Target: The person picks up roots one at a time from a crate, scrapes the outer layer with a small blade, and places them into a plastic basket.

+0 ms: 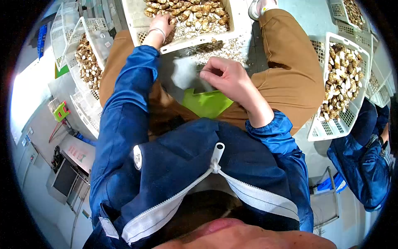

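Observation:
My left hand (161, 25) reaches over the left side of a white crate (186, 42) and touches the brown and white pieces (199, 15), which look like mushrooms. Its fingers are bent, and whatever they grip is hidden. Above my lap my right hand (226, 76) is closed, with thumb and forefinger pinched together. A small greyish thing shows at its fingertips, too blurred to name. Beside it is a blurred whitish shape (184, 72). Below lies a lime-green sheet-like thing (205, 103) between my thighs.
White scraps (226, 50) lie on the floor beneath the crate's near edge. A basket (331, 129) of similar pieces stands at right, another basket (99, 43) at left. More baskets (62, 25) are stacked behind. Another person's blue sleeve (365, 174) shows at the far right.

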`<action>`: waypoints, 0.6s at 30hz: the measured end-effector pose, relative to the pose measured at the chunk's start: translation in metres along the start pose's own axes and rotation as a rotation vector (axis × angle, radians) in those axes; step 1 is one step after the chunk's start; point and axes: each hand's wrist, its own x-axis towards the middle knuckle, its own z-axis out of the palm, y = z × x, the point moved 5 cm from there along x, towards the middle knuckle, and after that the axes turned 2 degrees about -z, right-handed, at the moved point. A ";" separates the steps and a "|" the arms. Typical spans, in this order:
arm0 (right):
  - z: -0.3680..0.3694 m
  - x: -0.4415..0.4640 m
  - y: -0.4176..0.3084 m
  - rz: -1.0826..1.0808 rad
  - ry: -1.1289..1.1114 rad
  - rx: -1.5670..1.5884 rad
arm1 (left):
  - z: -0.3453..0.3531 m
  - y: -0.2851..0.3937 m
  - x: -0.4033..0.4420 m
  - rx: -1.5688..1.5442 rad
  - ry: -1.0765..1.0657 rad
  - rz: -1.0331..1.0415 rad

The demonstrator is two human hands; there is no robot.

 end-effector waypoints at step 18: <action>0.002 -0.037 -0.041 -0.621 0.163 0.102 | -0.200 0.123 -0.249 -1.344 -0.224 0.079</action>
